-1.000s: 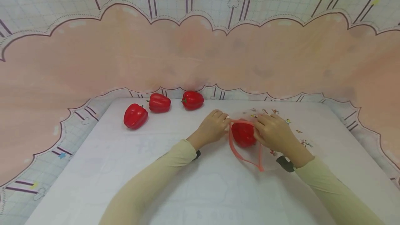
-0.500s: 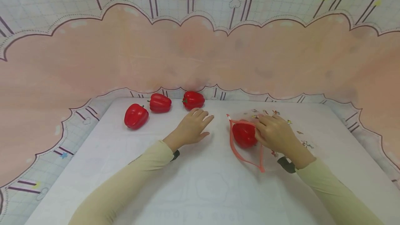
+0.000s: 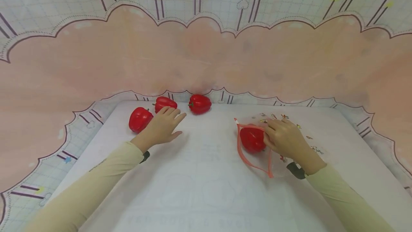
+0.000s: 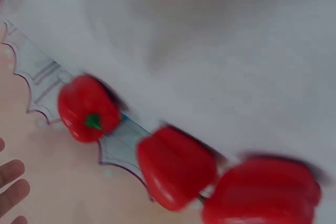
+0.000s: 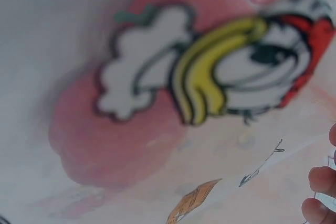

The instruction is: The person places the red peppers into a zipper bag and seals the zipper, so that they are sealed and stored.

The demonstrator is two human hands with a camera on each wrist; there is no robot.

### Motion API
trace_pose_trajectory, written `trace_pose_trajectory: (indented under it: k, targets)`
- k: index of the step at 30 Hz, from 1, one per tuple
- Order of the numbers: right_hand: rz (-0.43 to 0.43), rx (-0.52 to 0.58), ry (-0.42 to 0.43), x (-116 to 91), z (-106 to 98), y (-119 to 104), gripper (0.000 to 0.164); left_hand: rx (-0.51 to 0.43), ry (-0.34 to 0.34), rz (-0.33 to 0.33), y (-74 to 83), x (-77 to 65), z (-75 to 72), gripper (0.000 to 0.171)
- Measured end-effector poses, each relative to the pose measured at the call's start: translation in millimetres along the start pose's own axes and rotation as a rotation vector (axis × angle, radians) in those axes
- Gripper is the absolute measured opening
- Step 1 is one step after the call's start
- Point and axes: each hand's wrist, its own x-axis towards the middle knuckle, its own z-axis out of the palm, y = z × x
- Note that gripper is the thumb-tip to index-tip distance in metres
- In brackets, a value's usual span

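Three red bell peppers lie at the back left: a left one (image 3: 138,119), a middle one (image 3: 164,102) and a right one (image 3: 200,104). My left hand (image 3: 161,126) hovers by the left and middle peppers, fingers spread, holding nothing. The same three show in the left wrist view, with fingertips (image 4: 14,192) at the edge. At the right, my right hand (image 3: 283,137) grips the upper rim of a clear printed plastic bag (image 3: 245,158) with a coral edge, its mouth facing left. Inside sits a red bell pepper (image 3: 252,139); through the film, the right wrist view shows two red shapes (image 5: 115,140).
Under everything is a white table (image 3: 206,185). A cloth backdrop (image 3: 206,56) with a scalloped print stands along its far edge, close behind the peppers.
My left hand has let go of the bag's rim and moved left to the loose peppers, its fingers opening out. My right hand stays on the bag.
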Motion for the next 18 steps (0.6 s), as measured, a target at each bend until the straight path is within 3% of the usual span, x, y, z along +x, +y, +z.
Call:
trace_pose_trajectory:
  k: [5,11,14,18]
  targets:
    - [0.008,0.0,-0.011,0,-1,-1,0.018,-0.027,-0.032,-0.086,-25.0,-17.8,2.3,0.066]
    - [0.011,0.009,-0.011,0,-1,0,0.02,0.029,-0.001,-0.184,-49.7,-38.9,16.3,0.058]
    - [0.009,0.012,-0.007,0,-1,1,0.021,0.045,0.017,-0.237,-58.1,-48.3,23.7,0.054]
    - [0.006,0.012,-0.007,0,0,1,0.022,0.048,-0.021,-0.326,-64.9,-56.4,29.1,0.058]
